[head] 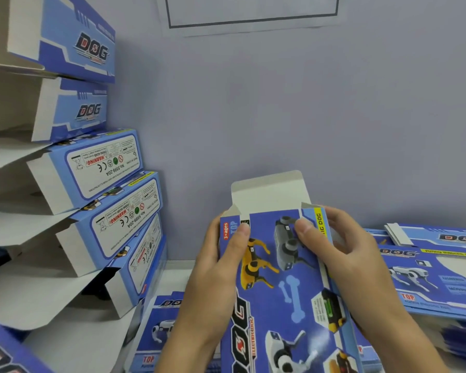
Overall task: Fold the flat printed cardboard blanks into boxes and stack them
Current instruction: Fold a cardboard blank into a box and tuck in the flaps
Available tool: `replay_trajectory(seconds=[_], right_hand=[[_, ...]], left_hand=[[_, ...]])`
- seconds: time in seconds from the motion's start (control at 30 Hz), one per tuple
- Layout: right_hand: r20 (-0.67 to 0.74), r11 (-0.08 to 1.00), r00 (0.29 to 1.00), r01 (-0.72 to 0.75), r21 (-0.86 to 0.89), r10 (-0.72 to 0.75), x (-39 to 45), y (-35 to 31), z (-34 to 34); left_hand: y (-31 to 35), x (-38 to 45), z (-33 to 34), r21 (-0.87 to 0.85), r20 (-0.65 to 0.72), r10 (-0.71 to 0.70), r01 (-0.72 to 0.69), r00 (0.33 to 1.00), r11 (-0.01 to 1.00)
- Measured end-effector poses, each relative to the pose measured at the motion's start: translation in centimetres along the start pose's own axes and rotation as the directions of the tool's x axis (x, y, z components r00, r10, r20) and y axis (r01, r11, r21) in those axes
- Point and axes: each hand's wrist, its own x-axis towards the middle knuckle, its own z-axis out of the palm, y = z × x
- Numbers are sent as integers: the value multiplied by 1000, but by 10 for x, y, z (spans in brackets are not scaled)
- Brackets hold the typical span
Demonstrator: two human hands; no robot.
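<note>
Item: one box (283, 278), half formed, gripped at its far end by both hands. Left hand (215, 267): thumb on the printed face, fingers curled behind the edge. Right hand (347, 254): thumb on the face, fingers wrapped round the side panel. Top flap (267, 192): upright beyond the thumbs, untucked. Finished stack (97, 184): left of the left hand. Risk: uneven squeeze may crease the panel or misfold the flap.
</note>
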Motion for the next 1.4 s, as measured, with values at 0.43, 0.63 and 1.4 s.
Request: replay_trajectory(seconds=[0.43,0.63,1.4], right_hand=[[83,992,990,114,49,-118,1,1,11],[24,995,994,104,8,-104,0,9,19],[-147,985,987,-84,-149,62,7,1,27]], left_hand=[[4,-3,11,137,-28,296,-290,955,947],[11,-3,2,201,-18,148,-141,989,969],[9,4,2,-50,-357,-163,156,920,987]])
